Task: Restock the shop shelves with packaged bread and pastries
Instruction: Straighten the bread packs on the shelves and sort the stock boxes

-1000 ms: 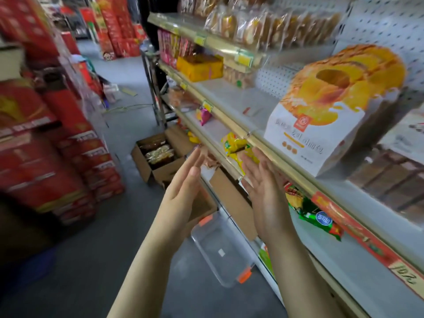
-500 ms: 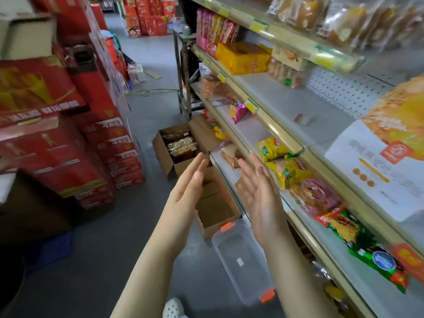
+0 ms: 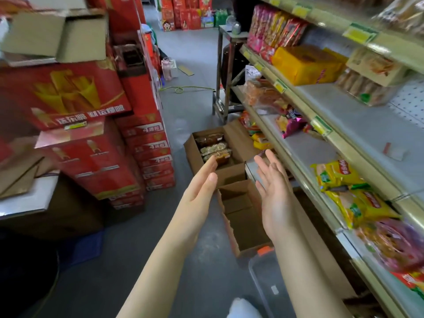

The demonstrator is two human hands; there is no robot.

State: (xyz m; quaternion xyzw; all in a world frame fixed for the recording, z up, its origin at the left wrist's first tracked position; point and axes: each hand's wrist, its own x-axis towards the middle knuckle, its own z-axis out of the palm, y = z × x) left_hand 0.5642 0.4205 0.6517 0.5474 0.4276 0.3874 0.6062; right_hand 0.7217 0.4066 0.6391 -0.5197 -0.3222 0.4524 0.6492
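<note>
Left hand, right hand now nearer the pastry carton; each grip straight-fingered, empty; open aisle floor beyond

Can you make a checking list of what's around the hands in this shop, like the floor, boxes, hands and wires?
Surface: grey floor; bare shelf stretch on the right.
Job's things: packaged pastries in an open cardboard box on the floor.
Clutter: empty-looking box, clear plastic tub nearer the person.
Hands: left hand and right hand open, holding nothing.
Cables: green cord on the floor.
Surroundings: red cartons stacked on the left.
</note>
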